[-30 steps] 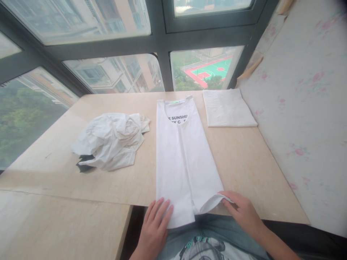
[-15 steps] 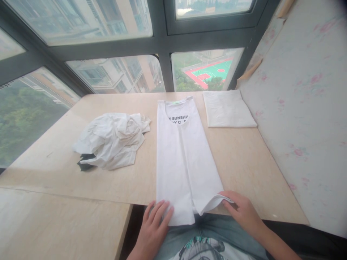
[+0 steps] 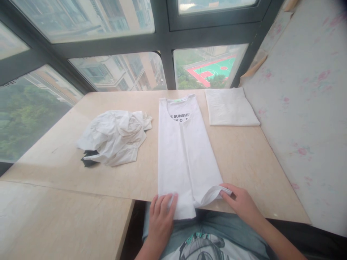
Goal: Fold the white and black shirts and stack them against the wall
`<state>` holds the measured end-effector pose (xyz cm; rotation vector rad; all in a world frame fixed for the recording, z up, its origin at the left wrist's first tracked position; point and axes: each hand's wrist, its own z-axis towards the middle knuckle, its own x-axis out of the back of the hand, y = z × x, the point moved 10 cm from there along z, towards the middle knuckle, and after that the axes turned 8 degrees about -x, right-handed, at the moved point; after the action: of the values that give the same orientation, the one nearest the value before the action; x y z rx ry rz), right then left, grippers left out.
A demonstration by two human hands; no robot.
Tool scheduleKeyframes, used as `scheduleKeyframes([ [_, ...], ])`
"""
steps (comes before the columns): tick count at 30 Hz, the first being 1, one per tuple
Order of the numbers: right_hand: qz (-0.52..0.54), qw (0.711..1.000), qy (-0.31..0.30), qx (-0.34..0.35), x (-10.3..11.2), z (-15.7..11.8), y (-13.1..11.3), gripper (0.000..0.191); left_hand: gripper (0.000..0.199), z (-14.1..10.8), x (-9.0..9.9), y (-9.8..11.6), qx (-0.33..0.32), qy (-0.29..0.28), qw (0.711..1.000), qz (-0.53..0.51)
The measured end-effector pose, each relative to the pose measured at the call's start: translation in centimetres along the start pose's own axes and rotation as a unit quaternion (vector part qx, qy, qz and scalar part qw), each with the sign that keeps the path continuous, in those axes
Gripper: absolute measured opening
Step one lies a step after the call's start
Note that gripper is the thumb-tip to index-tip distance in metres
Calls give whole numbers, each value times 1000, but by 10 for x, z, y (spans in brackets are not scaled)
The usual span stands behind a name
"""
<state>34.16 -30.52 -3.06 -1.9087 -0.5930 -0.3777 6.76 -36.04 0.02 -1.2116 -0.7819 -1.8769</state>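
Note:
A white shirt (image 3: 176, 155) lies lengthwise on the table, its sides folded inward to a middle seam, with dark lettering inside the neckline at the far end. My left hand (image 3: 162, 215) rests on its near left corner, palm down, fingers slightly apart. Between the thumb and fingers of my right hand (image 3: 238, 202) is the near right corner, lifted and curled off the table. The near hem hangs a little over the table edge.
A crumpled white cloth pile (image 3: 116, 137) with a dark piece under it sits on the left of the table (image 3: 238, 155). A folded white cloth (image 3: 230, 107) lies at the back right, beside the patterned wall (image 3: 306, 126). Windows (image 3: 116, 72) stand behind.
My left hand has slid slightly inward over the shirt's near left corner. My right hand still pinches the lifted corner, which is curled a little more. The whole view has shifted slightly.

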Motion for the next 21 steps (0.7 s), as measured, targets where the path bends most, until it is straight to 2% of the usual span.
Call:
scheduleKeyframes([
  [5, 0, 1000, 10, 9, 0, -2, 0, 38, 60, 9, -9, -3, 38, -21, 998, 48],
  [10, 3, 1000, -11, 16, -3, -5, 0, 40, 60, 11, -5, -2, 44, -28, 998, 21],
  [12, 6, 1000, -15, 18, -3, -5, 1, 40, 59, 8, 2, 0, 35, -23, 999, 3],
  [16, 4, 1000, -7, 29, 2, -6, 3, 34, 52, 4, 26, 0, -5, 20, 999, -37],
  [21, -9, 996, -30, 86, 5, -12, -6, 30, 39, 0, 51, -16, -50, 70, 993, -80],
])
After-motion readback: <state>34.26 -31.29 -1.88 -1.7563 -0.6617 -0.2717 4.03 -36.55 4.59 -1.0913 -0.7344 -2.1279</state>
